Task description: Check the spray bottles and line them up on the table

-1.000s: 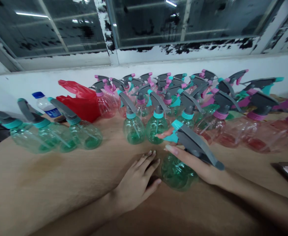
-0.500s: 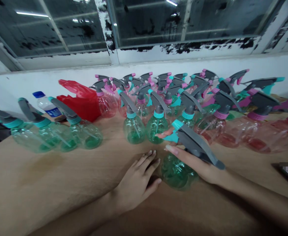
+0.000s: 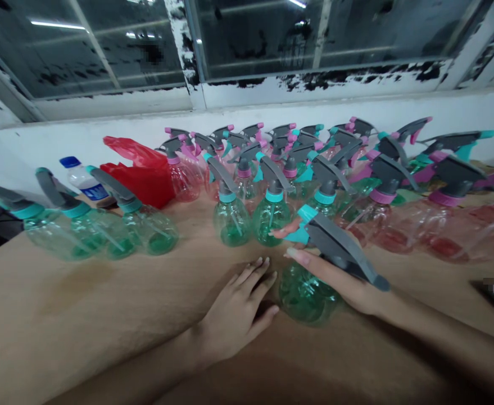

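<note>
- The whole view has slid very slightly to the right since the earlier frame, half a second ago; the hands and bottles keep the same arrangement
- Right hand (image 3: 352, 284): its grip is closed around the neck area of a green spray bottle (image 3: 308, 295), thumb and a finger showing beneath the grey-and-teal sprayer head (image 3: 341, 244); this pose is unchanged
- That bottle is at the near centre-right of the worktop (image 3: 145, 287), just to the right of the left hand; whether its base touches the surface is hard to tell
- Left hand (image 3: 234, 318): its grip is released, palm down on the worktop, fingers slightly spread, also as before
- Behind the hands, clear green bottles (image 3: 232, 222) and pink bottles (image 3: 398, 230) stand crowded towards the wall (image 3: 124, 125)
- To the left, more green bottles (image 3: 158, 233) stand near a blue-capped bottle (image 3: 89, 185) and a red plastic bag (image 3: 145, 177), none visibly moved
</note>
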The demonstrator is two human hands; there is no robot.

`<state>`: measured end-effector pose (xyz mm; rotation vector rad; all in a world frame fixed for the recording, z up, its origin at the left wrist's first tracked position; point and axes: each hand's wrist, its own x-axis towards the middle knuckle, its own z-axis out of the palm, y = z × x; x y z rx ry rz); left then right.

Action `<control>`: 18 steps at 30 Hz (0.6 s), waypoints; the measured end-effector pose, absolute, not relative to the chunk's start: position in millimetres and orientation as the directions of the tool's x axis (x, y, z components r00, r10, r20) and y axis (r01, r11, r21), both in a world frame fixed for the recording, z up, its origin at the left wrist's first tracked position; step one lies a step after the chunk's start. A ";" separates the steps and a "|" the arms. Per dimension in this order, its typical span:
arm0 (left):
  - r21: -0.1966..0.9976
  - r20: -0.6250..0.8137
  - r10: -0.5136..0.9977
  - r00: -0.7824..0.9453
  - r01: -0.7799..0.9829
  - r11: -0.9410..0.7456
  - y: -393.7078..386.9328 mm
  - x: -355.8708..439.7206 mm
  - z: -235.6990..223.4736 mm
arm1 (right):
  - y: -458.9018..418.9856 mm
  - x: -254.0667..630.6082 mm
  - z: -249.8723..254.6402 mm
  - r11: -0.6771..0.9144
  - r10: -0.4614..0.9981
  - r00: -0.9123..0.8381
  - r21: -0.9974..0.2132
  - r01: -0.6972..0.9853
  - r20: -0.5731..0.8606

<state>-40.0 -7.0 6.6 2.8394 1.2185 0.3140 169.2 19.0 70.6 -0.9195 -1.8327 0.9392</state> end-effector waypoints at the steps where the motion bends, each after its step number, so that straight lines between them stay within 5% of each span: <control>1: 0.117 0.174 0.721 0.671 0.713 -0.691 -7.2 -40.3 6.2 | 19.3 169.3 70.8 0.445 0.862 -0.364 -0.870 0.212 0.353; 18: 0.094 0.179 0.714 0.676 0.711 -0.697 -7.8 -41.2 4.9 | 19.0 171.8 73.3 0.486 0.863 -0.298 -0.834 0.263 0.408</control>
